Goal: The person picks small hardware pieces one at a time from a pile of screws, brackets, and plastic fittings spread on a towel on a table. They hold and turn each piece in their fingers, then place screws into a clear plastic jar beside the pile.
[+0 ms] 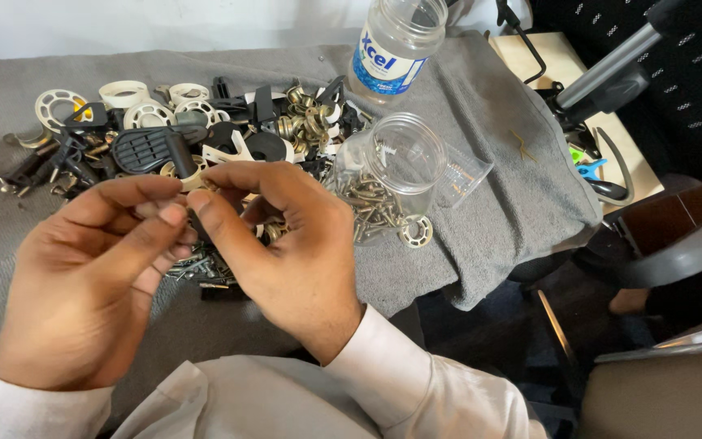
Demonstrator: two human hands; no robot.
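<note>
A grey cloth [481, 162] covers the work surface and bears a heap of mixed hardware [197, 130]: black plastic parts, cream rings, brass fittings. 2 clear jars follow: 1 upright and empty [396, 45], 1 tipped and part-filled with screws [387, 183]. Left hand [83, 284] and right hand [286, 244] meet fingertip to fingertip, pinching a small piece too hidden to identify. Judged from the heap, most remains unsorted.

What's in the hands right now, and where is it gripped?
Left hand and right hand pinch something small between their fingertips; it is too hidden to identify.
</note>
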